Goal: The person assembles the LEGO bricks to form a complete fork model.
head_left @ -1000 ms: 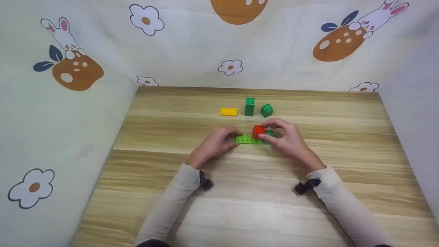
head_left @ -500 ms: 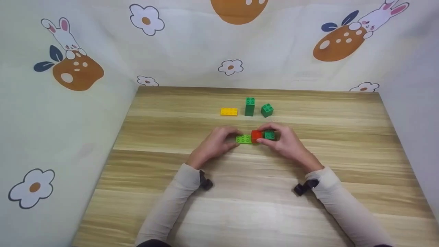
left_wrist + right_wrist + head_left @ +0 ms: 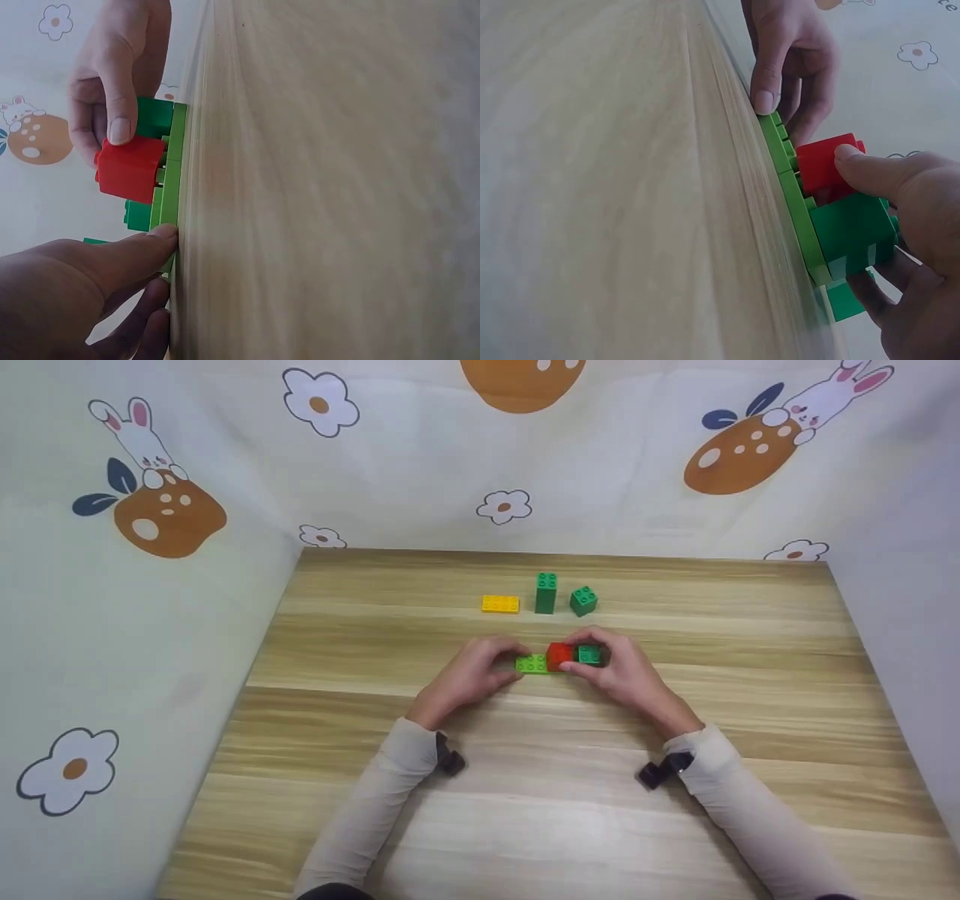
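Note:
In the head view, a red brick (image 3: 559, 657) sits between the thumb and fingers of my right hand (image 3: 628, 671). Beneath it runs a light green strip of studded plates (image 3: 531, 664), with a seam partway along in both wrist views. The red brick (image 3: 127, 171) leans slightly in the left wrist view, and some plate studs show under it. My left hand (image 3: 476, 669) pinches the strip's left end, thumb (image 3: 161, 232) on its near side. A dark green brick (image 3: 853, 232) stands on the strip's right end, just right of the red one.
Behind the hands lie a yellow plate (image 3: 500, 604), a tall green brick (image 3: 546, 594) and a small green brick (image 3: 583, 601). The wooden table (image 3: 480, 825) meets patterned cloth walls (image 3: 405, 472) at the back and sides.
My right hand has lowered the red brick and shifted it slightly left, onto or close over the light green strip. The dark green brick shows more fully now. My left hand stays in place.

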### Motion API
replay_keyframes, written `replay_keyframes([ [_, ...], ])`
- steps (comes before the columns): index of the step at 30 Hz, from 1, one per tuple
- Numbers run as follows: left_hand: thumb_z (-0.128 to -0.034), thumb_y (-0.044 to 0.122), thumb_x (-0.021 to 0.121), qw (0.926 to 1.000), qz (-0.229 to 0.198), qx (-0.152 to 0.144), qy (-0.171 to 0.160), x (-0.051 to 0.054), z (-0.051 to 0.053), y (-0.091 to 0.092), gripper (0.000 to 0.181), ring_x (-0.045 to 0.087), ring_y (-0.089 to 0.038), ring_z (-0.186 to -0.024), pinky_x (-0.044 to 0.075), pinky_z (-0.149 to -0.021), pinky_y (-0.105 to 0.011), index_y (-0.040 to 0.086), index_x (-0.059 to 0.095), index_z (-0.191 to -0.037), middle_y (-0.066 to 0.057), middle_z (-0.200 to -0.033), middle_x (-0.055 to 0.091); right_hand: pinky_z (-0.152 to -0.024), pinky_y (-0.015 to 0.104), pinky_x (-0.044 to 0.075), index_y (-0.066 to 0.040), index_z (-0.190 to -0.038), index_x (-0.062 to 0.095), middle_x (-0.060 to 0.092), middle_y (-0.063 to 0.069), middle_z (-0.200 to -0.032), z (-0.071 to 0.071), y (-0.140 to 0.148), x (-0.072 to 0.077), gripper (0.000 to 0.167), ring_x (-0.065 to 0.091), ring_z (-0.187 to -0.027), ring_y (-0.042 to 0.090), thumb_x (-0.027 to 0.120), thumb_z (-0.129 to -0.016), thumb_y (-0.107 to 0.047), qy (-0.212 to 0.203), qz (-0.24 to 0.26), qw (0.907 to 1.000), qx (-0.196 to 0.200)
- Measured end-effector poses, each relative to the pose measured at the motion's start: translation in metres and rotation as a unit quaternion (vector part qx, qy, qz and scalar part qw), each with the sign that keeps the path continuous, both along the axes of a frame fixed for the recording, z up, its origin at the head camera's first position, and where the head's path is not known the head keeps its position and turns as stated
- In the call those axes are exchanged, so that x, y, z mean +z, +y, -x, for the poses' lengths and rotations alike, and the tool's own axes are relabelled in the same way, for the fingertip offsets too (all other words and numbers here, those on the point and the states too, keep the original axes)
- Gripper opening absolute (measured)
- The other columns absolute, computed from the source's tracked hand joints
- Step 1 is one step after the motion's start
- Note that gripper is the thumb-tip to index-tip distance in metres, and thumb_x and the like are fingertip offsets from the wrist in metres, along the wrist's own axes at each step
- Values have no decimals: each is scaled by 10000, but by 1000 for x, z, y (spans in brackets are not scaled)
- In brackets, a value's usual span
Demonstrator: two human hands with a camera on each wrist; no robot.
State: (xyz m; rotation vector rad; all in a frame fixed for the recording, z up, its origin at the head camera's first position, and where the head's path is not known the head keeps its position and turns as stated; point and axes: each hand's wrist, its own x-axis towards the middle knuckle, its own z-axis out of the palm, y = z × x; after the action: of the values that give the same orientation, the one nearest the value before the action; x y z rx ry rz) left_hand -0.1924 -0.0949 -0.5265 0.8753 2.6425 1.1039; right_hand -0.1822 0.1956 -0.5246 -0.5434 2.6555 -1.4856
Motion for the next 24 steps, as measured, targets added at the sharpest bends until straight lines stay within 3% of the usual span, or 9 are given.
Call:
replay_keyframes([
  [10, -963, 104, 819, 9997, -50, 130, -224, 2, 0, 2, 341, 706, -237, -1267, 539, -1160, -411, 96, 780, -1301, -77, -1310, 779, -923, 261, 575, -246, -1178, 799, 806, -38, -1179, 0, -2, 3, 327, 708, -1077, 176, 918, -885, -329, -12, -127, 9999, 43],
  [17, -952, 96, 829, 9994, -104, 194, -251, 2, -1, 4, 327, 732, -214, -1194, 579, -1100, -387, 101, 793, -1278, -69, -1274, 793, -921, 296, 571, -195, -1137, 801, 804, -29, -1107, 2, -3, 5, 311, 709, -1027, 167, 922, -881, -325, 275, -401, 9986, 209],
  [24, -953, 82, 824, 9990, -170, 205, -345, 2, 0, 3, 333, 738, -207, -1159, 592, -1075, -385, 93, 788, -1284, -69, -1264, 794, -951, 353, 555, -213, -1108, 773, 784, -39, -1096, 8, -1, 8, 295, 684, -1024, 172, 919, -886, -340, 196, -548, 9974, 421],
])
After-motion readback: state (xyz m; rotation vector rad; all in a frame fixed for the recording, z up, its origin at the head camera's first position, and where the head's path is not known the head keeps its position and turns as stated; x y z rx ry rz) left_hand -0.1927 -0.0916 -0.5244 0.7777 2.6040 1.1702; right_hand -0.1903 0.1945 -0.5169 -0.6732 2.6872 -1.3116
